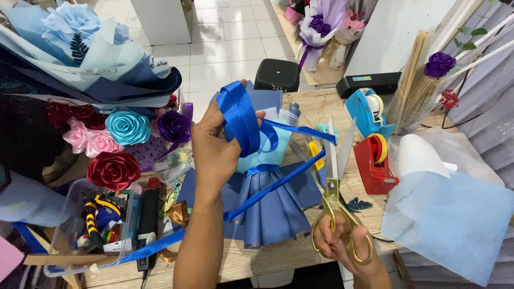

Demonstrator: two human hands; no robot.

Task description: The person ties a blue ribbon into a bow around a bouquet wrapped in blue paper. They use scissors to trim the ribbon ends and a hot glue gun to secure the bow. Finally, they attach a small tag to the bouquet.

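Right now your left hand point(214, 144), in the middle of the frame, is raised above the wooden table point(267, 257) with its fingers closed around a looped bundle of blue satin ribbon point(241, 115). One tail of that ribbon runs right from the loops toward the scissor blades; another long strand slants down to the lower left, across the table edge. Your right hand point(342, 243), at the lower centre-right, has its fingers through the handles of the gold-handled scissors point(334, 182). The blades point up and stand open, with the ribbon tail passing just at them.

Under your left hand lies a blue paper bouquet wrap point(273, 208), pleated and tied at its waist with ribbon. At the left of the frame sit satin roses point(115, 152) in red, pink, teal and purple, and below them a clear plastic box point(69, 235) of small tools. Right of the scissors stands a red tape dispenser point(373, 163), with a blue tape dispenser point(367, 109) just behind it. A pale blue wrapping sheet point(455, 225) fills the lower right.
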